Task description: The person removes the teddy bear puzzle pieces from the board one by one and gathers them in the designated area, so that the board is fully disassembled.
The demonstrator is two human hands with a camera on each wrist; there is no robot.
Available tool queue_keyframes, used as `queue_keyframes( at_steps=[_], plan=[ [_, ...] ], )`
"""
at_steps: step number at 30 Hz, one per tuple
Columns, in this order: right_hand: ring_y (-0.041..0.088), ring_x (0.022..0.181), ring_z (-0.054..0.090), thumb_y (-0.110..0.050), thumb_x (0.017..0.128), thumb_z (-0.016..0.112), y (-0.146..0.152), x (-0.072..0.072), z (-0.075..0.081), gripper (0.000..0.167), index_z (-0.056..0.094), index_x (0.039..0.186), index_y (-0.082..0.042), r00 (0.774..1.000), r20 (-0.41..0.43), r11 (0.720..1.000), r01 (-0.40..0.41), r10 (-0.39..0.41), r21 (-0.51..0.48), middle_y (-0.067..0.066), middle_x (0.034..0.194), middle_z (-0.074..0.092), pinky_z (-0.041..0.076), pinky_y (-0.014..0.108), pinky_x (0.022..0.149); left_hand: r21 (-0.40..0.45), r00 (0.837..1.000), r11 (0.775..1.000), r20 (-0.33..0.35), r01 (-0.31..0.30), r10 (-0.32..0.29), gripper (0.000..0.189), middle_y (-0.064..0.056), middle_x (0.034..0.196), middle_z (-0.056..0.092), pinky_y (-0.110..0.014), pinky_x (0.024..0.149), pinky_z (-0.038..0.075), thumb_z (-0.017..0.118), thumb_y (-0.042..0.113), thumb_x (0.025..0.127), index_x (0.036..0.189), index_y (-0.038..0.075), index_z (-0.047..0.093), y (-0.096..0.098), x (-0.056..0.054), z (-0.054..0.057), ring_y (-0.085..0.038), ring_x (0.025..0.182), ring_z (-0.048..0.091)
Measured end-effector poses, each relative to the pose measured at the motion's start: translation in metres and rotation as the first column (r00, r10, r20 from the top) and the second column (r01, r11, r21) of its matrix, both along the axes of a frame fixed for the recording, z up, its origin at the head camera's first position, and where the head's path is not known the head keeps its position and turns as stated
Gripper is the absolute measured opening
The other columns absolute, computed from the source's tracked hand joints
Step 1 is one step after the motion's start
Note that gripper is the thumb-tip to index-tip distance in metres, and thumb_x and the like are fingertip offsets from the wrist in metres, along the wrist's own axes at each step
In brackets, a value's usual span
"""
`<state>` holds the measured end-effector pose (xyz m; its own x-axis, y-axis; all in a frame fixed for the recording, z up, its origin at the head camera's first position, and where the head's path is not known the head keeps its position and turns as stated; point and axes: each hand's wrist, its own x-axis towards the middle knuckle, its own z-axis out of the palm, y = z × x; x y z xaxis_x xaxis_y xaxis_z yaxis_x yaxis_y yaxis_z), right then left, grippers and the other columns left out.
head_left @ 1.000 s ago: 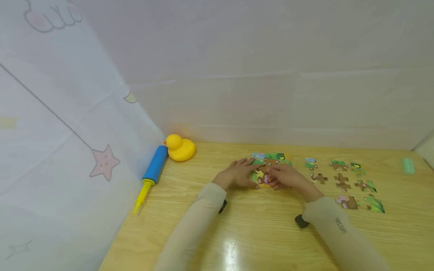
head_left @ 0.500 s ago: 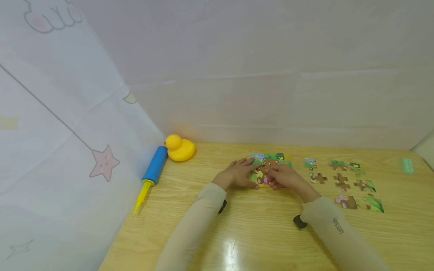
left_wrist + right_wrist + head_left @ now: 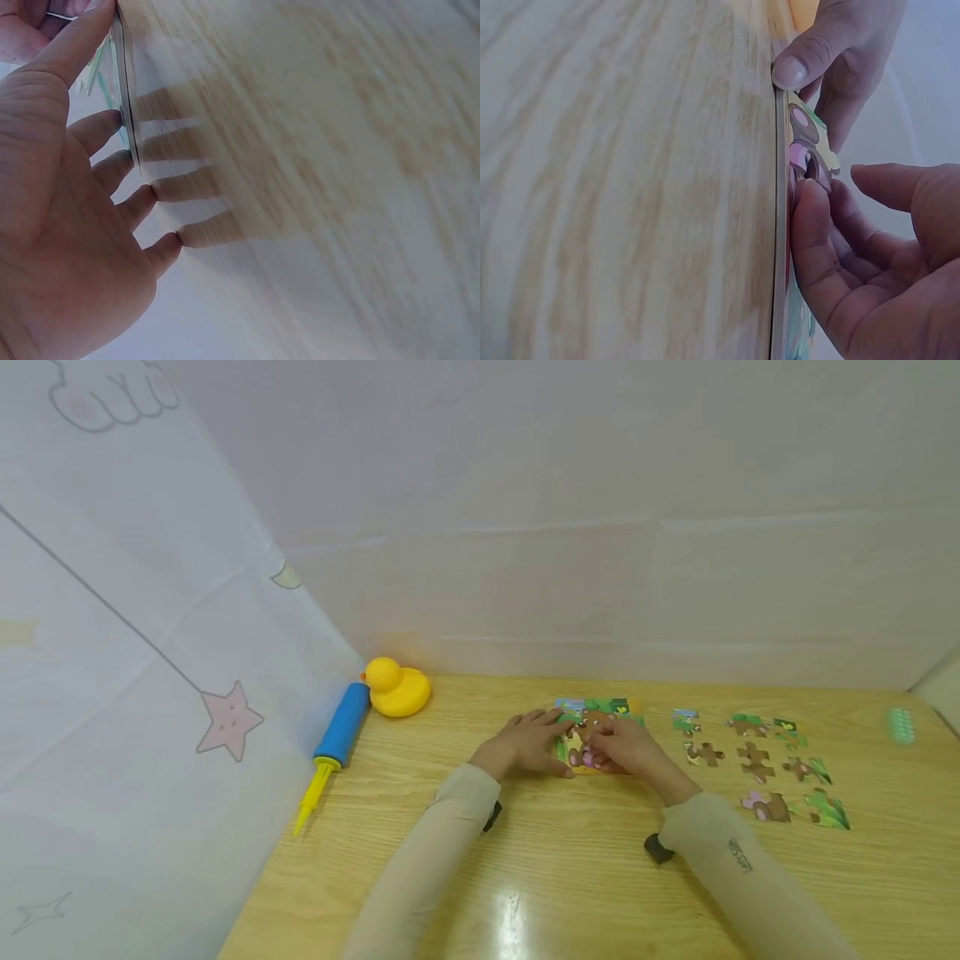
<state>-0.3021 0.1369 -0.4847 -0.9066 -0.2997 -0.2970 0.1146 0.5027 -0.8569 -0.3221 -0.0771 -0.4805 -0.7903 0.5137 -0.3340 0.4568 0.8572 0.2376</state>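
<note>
My left hand [image 3: 528,745] lies with fingers spread on the left side of a bear jigsaw puzzle [image 3: 595,705]. In the right wrist view its thumb presses near the board's edge. My right hand [image 3: 628,745] is over the puzzle's right part, its fingers curled. Up close, its fingertips pinch the edge of a puzzle piece [image 3: 810,135] with brown and pink print, which tilts slightly up from the board. Much of the puzzle's lower right is hidden under this hand.
Several loose puzzle pieces [image 3: 756,763] lie right of the board on the wooden table [image 3: 570,868]. A yellow rubber duck [image 3: 401,689] and a blue hand pump [image 3: 343,722] are at the left by the wall. A pale green object [image 3: 901,725] sits far right.
My right hand has shifted slightly to the left over the puzzle, with its forearm following. My left hand and the loose pieces have stayed in place.
</note>
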Motion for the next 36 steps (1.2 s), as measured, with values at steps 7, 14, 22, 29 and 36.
queue_keyframes(
  at_steps=[7, 14, 22, 29, 36],
  plan=[
    [0.018, 0.076, 0.068, -0.014, 0.103, 0.054, -0.002, -0.003, -0.001, 0.023, 0.059, 0.117, 0.004, 1.000, -0.026, 1.000, -0.002, 0.001, -0.018, 0.014, 0.097, 0.072, 0.058, 0.027, 0.063, -0.006, 1.000, 1.000, -0.015, 0.024, -0.024, 0.094, 0.002, 0.173, 0.008, -0.056, 0.128, 0.014, 0.063, 0.069, 0.089, 0.163, 0.031, 0.021, 0.000, -0.001, 0.002, -0.027, 0.160, 0.011],
    [0.017, 0.077, 0.067, -0.013, 0.103, 0.054, 0.000, -0.003, -0.004, 0.023, 0.059, 0.118, 0.004, 1.000, -0.020, 0.997, -0.007, 0.005, -0.073, 0.016, 0.102, 0.072, 0.059, 0.027, 0.066, -0.005, 1.000, 1.000, -0.001, 0.012, -0.012, 0.095, 0.004, 0.173, 0.006, -0.056, 0.128, 0.012, 0.063, 0.070, 0.088, 0.164, 0.032, 0.019, 0.001, -0.002, -0.001, -0.026, 0.160, 0.009],
    [0.024, 0.103, 0.070, -0.018, 0.106, 0.051, 0.012, 0.000, -0.001, 0.046, 0.048, 0.144, 0.007, 1.000, 0.019, 0.992, -0.017, 0.019, -0.127, 0.027, 0.129, 0.062, 0.062, 0.034, 0.084, 0.010, 1.000, 1.000, 0.006, -0.001, 0.001, 0.096, 0.005, 0.173, 0.006, -0.055, 0.129, 0.009, 0.063, 0.070, 0.088, 0.163, 0.033, 0.018, 0.000, -0.002, -0.003, -0.025, 0.160, 0.008],
    [0.020, 0.103, 0.070, -0.019, 0.107, 0.050, 0.026, 0.000, 0.002, 0.048, 0.045, 0.148, 0.007, 0.999, 0.031, 0.990, -0.003, 0.007, -0.144, 0.029, 0.134, 0.059, 0.062, 0.030, 0.085, 0.017, 1.000, 1.000, 0.019, -0.002, 0.002, 0.095, 0.003, 0.173, 0.006, -0.056, 0.128, 0.010, 0.065, 0.067, 0.088, 0.163, 0.032, 0.020, 0.000, -0.001, -0.001, -0.026, 0.160, 0.008],
    [0.016, 0.101, 0.066, -0.022, 0.109, 0.048, 0.050, 0.003, 0.006, 0.052, 0.038, 0.153, 0.005, 0.998, 0.053, 0.975, -0.018, 0.030, -0.219, 0.024, 0.132, 0.057, 0.061, 0.030, 0.089, 0.016, 1.000, 1.000, 0.007, 0.009, -0.009, 0.095, 0.002, 0.173, 0.006, -0.057, 0.128, 0.011, 0.066, 0.066, 0.088, 0.163, 0.030, 0.020, -0.001, 0.000, 0.000, -0.027, 0.160, 0.009]
  ],
)
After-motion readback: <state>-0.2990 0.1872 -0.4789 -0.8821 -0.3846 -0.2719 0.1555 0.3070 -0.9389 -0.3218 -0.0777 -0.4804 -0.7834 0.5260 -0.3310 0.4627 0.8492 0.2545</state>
